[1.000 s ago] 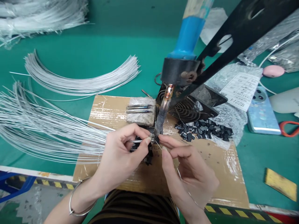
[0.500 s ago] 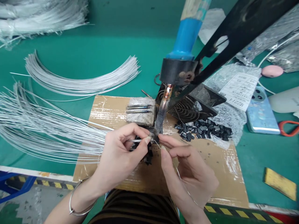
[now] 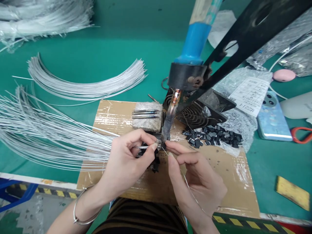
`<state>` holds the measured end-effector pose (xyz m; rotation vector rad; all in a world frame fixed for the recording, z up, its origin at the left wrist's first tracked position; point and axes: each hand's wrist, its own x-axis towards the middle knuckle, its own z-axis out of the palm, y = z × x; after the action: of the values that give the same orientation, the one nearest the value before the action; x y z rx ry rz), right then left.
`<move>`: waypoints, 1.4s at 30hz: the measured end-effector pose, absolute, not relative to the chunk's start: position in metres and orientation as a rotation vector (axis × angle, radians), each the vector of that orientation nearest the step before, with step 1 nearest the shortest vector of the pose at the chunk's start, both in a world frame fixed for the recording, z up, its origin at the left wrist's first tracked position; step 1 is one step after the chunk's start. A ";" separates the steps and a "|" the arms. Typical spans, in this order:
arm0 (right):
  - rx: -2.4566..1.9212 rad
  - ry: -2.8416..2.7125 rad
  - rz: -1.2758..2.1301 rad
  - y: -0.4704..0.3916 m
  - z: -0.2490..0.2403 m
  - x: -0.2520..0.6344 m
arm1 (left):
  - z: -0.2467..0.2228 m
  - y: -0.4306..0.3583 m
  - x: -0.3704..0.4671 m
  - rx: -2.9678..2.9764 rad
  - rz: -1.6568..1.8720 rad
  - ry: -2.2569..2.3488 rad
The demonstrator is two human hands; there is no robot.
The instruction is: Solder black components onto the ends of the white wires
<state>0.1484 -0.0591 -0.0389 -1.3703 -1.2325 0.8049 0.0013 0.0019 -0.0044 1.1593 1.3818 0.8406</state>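
My left hand (image 3: 133, 162) pinches the end of a thin white wire just below the tip of a soldering iron (image 3: 170, 120), which hangs in a black stand arm. Other white wires (image 3: 73, 143) run leftward from under that hand. In my right hand (image 3: 195, 182) a fine solder wire (image 3: 188, 188) is held between thumb and fingers, its end reaching up to the iron tip. The two hands' fingertips are close together there. Small black parts (image 3: 154, 164) lie under the left fingers; the exact joint at the tip is too small to make out.
A cardboard sheet (image 3: 234, 182) lies under the hands. Black connectors (image 3: 214, 135) are piled to the right, beside a fan (image 3: 195, 113) and phone (image 3: 273, 117). A curved wire bundle (image 3: 85, 87) rests at the back left, a yellow sponge (image 3: 292, 193) at the right.
Both hands hold nearly the same pose at the iron tip. The whole view has shifted very slightly; nothing has been let go or taken hold of.
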 end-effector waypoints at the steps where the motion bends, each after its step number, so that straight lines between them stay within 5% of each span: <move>1: -1.371 -1.237 0.799 -0.059 -0.039 0.149 | -0.004 0.002 0.001 1.161 0.843 1.380; 42: -1.391 -1.449 0.417 -0.056 -0.041 0.145 | -0.005 -0.001 0.000 1.176 0.847 1.385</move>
<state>0.1451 -0.0558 -0.0407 -1.3915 -1.4486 0.4172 0.0004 -0.0006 -0.0046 1.1756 1.3848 0.8468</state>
